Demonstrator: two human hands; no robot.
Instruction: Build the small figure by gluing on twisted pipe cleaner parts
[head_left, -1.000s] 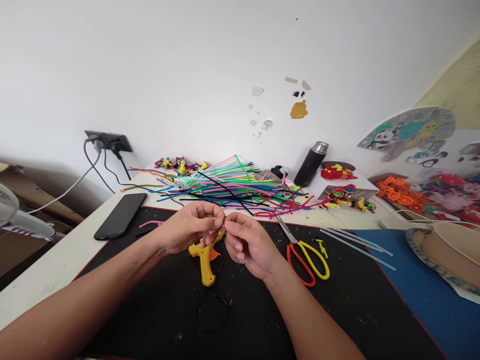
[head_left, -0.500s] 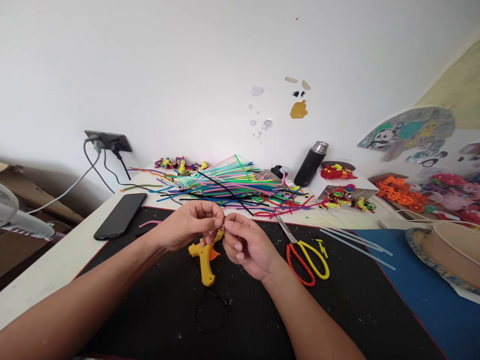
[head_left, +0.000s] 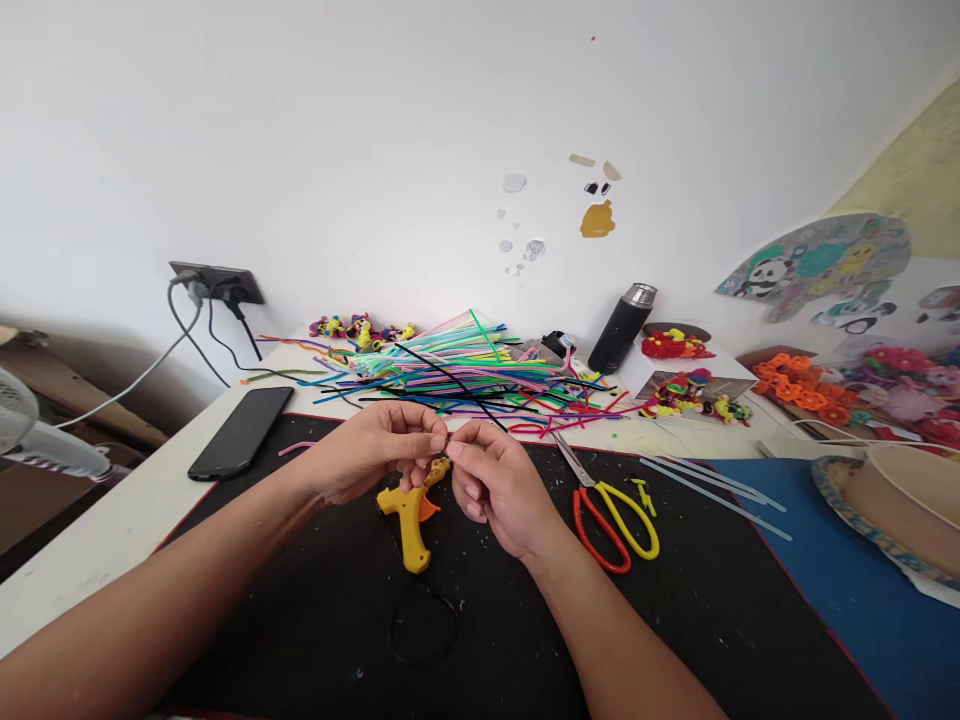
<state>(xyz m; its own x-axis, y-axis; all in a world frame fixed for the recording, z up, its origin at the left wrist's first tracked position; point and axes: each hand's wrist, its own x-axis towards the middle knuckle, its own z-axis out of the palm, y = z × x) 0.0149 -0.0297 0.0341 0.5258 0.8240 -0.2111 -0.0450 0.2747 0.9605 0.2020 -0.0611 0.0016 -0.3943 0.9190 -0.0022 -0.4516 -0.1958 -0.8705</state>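
Note:
My left hand (head_left: pixel 386 452) and my right hand (head_left: pixel 495 480) meet fingertip to fingertip over the black mat (head_left: pixel 495 630). Both are closed in a pinch around a small dark piece between them, too small and too covered to name. Just below the fingers lies a yellow glue gun (head_left: pixel 411 530) with an orange trigger, its front end partly hidden by my hands. Its black cord curls on the mat nearer to me. To the right of my right hand rest scissors (head_left: pixel 616 520) with one red and one yellow handle.
A heap of coloured pipe cleaners (head_left: pixel 457 370) spreads along the wall behind my hands. A phone (head_left: pixel 241 433) lies at left. A black flask (head_left: pixel 622 328), clear glue sticks (head_left: pixel 720 495) and a round woven-edged basket (head_left: pixel 847 510) stand or lie at right.
My fingers have shifted very slightly around the small piece, the right hand's lower fingers curling in a little more. A dark strip beside my left wrist is no longer visible.

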